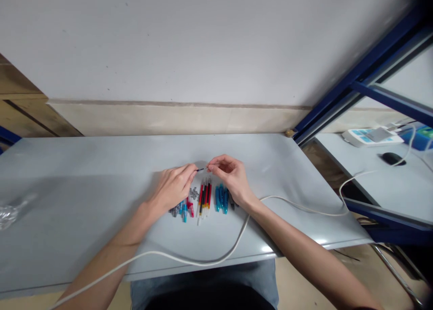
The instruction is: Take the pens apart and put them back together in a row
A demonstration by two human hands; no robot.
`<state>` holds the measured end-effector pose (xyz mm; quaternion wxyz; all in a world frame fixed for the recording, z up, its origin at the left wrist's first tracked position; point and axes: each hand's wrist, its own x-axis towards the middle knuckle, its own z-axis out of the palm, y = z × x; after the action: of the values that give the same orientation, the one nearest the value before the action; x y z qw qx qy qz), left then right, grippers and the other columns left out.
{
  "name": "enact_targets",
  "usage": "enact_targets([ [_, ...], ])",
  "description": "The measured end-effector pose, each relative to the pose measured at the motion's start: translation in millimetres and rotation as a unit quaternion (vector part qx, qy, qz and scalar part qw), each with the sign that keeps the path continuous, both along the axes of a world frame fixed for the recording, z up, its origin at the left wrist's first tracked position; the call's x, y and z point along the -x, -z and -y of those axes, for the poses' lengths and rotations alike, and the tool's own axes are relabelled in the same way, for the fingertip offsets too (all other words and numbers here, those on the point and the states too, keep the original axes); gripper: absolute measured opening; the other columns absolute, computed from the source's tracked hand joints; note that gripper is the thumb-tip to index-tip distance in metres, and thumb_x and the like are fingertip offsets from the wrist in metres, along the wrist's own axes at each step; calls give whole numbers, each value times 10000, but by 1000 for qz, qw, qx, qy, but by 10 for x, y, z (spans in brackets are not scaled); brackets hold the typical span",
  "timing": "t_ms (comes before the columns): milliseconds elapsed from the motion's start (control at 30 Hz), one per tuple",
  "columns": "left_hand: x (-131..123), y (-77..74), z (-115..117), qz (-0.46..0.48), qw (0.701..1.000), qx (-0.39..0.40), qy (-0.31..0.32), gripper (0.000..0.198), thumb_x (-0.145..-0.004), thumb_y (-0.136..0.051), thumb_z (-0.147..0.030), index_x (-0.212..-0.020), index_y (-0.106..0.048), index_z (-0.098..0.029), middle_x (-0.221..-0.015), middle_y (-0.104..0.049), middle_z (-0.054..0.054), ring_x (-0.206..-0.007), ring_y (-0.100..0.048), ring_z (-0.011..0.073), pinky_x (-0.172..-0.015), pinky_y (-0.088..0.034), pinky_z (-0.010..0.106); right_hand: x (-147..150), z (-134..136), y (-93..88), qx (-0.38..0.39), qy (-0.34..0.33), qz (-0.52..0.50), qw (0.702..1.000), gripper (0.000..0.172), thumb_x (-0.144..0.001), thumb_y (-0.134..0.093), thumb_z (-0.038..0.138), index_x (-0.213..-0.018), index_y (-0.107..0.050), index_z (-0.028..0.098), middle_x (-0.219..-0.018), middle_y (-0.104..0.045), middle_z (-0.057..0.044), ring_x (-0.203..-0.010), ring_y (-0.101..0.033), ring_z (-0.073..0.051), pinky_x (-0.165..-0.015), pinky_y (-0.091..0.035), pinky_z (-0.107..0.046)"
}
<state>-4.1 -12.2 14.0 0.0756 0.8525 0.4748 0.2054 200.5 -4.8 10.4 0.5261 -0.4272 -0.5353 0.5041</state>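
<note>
My left hand (pixel 174 187) and my right hand (pixel 229 175) meet above the grey table (pixel 84 184), both pinching the ends of a thin dark pen part (pixel 200 169) held level between the fingertips. Below them lie pen parts in rows: red and black refills (pixel 204 196), blue pen barrels (pixel 221 198), and a mix of blue, red and grey small pieces (pixel 184 207) under my left hand.
A white cable (pixel 237 242) runs across the table's front and over to the right. Clear plastic wrap (pixel 8 213) lies at the left edge. A second table at the right holds a black mouse (pixel 391 158) and a white device (pixel 370 136). A blue metal frame (pixel 358 82) stands between.
</note>
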Motion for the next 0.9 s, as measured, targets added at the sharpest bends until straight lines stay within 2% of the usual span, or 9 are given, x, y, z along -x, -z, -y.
enact_targets([
  [267,4,-10,4,5,1000,7,9,267,-1053,-351,-260,-975,-604,-231,-776,-647,7,-669,-595,164,-621,-338,279,7,13,36,-3,-24,4,1000,177,-818,-780,375,-882,-721,221,-827,-717,-23,-785,-665,-182,-762,-520,-322],
  [733,7,9,-11,1,1000,8,13,249,-1057,-358,-261,-985,-594,-227,-830,-675,13,-694,-605,164,-620,-316,290,7,21,31,-1,-32,11,999,127,-838,-759,320,-884,-717,209,-840,-719,-25,-785,-658,-170,-751,-513,-304],
  [900,8,14,-13,2,1000,9,14,242,-1054,-366,-258,-965,-588,-230,-805,-659,6,-683,-597,163,-615,-311,284,5,10,45,-3,-35,9,999,157,-827,-769,330,-886,-713,196,-825,-716,-25,-763,-655,-165,-748,-515,-302],
])
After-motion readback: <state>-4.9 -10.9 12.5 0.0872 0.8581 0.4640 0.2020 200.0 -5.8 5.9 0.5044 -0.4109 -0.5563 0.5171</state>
